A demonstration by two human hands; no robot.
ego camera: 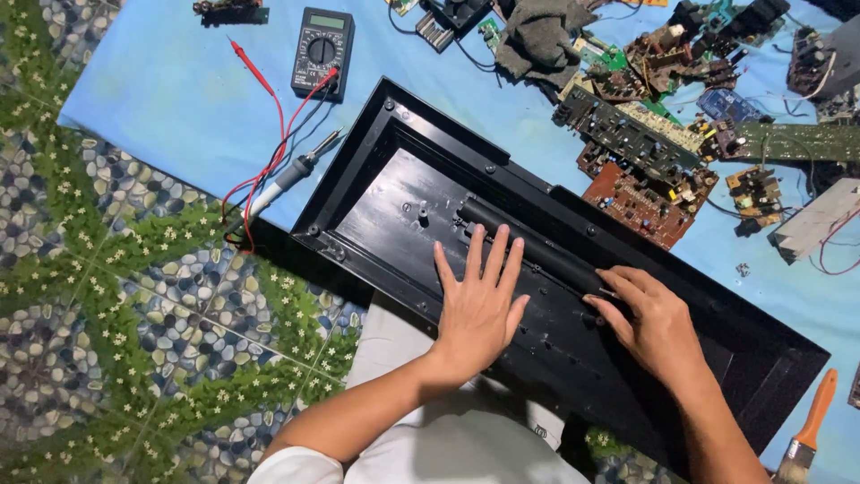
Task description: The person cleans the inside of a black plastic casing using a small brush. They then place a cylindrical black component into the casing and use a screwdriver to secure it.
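Two bare hands on a long black plastic casing [394, 193], seen from above, lying slantwise across the lap and a blue sheet [170, 85] spread over a patterned pebble-and-leaf floor [116, 296]. Left hand [479, 309] flat, fingers spread and released, palm pressed on the casing's inner panel, fingertips touching a black rounded bar [528, 246] running along the inside. Right hand [654, 323] just beside, fingers curled and pinching at the bar's near end; whether anything small sits between the fingertips, cannot tell. Probably light for its length, stiff but thin-walled, glossy and somewhat slippery, likely to flex or crack if twisted; best gripped by the raised outer rim or the corners, not by the bar or the small posts inside. Above the casing on the sheet: a dark multimeter [321, 49] with red and black leads [269, 134], and a soldering iron [287, 175] just beside the casing's upper left edge. To the upper right, a heap of green and brown circuit boards [645, 152] and loose wires, plus a grey cloth [537, 40]. At lower right, an orange-handled paintbrush [806, 435].
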